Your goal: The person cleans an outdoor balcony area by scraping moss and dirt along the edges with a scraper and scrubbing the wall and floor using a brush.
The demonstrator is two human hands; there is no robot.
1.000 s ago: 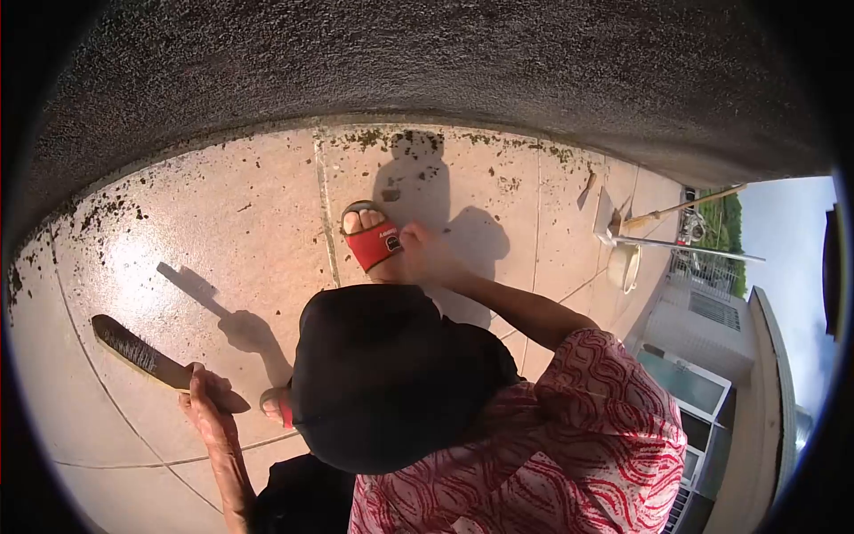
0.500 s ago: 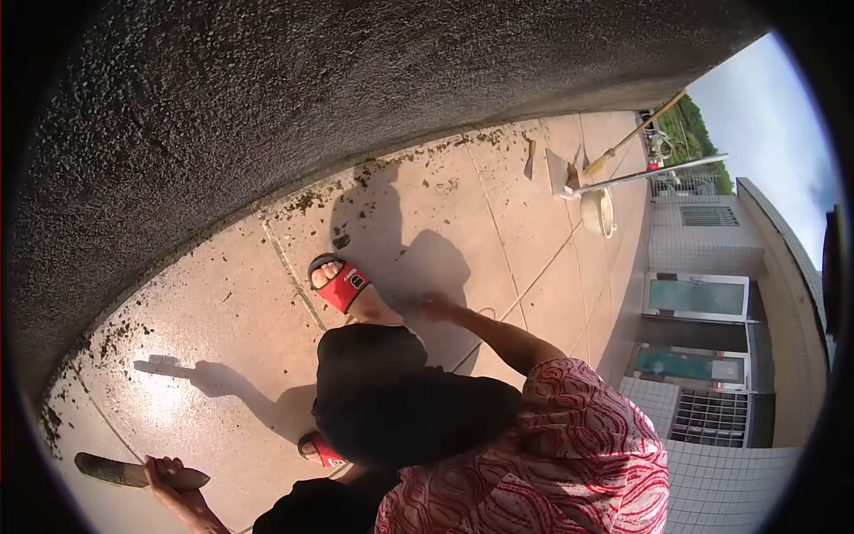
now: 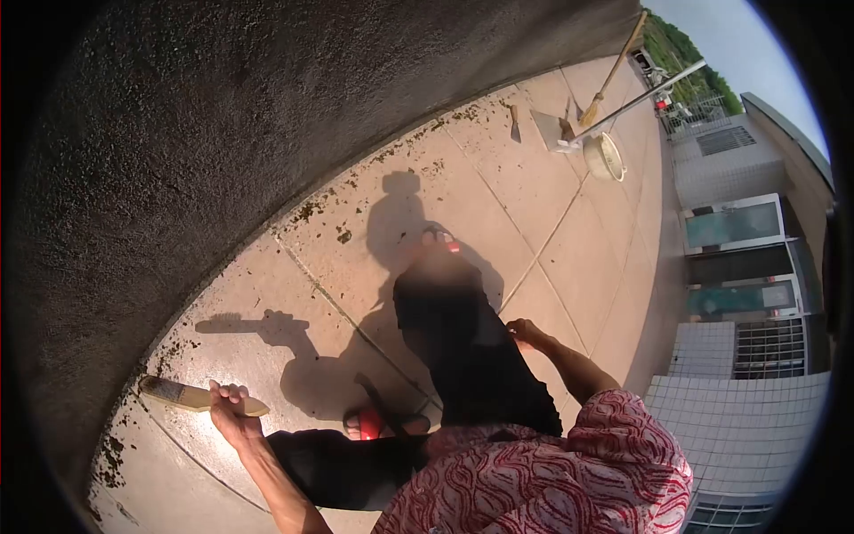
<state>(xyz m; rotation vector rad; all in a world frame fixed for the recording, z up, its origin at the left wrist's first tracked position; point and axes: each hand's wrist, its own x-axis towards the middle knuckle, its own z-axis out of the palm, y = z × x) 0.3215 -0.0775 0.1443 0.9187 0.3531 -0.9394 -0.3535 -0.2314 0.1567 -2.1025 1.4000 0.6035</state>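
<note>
My left hand (image 3: 233, 414) is closed round the handle end of a long wooden brush (image 3: 182, 392), low at the left. The dark bristles show near the brush's far end, by the foot of the dark wall. Beside the knee of my black trousers (image 3: 454, 329) is my right hand (image 3: 527, 335), its fingers curled, with nothing visible in them. Dark bits of debris (image 3: 307, 212) lie on the tiled floor (image 3: 498, 258) along the wall. Two red sandals show, one (image 3: 366, 424) below the brush's shadow and one beyond the knee.
A rough dark wall (image 3: 222, 116) runs along the upper left. At the upper right are a scraper (image 3: 515, 125), a dustpan (image 3: 550, 131), a broom (image 3: 614, 71), a metal pole (image 3: 645, 96) and a pale basin (image 3: 605, 157). A tiled building (image 3: 729, 400) stands at the right.
The view has turned and shifted along the wall. My left hand with the brush is closer to the wall's foot. My right hand has moved from near the foot to beside the knee.
</note>
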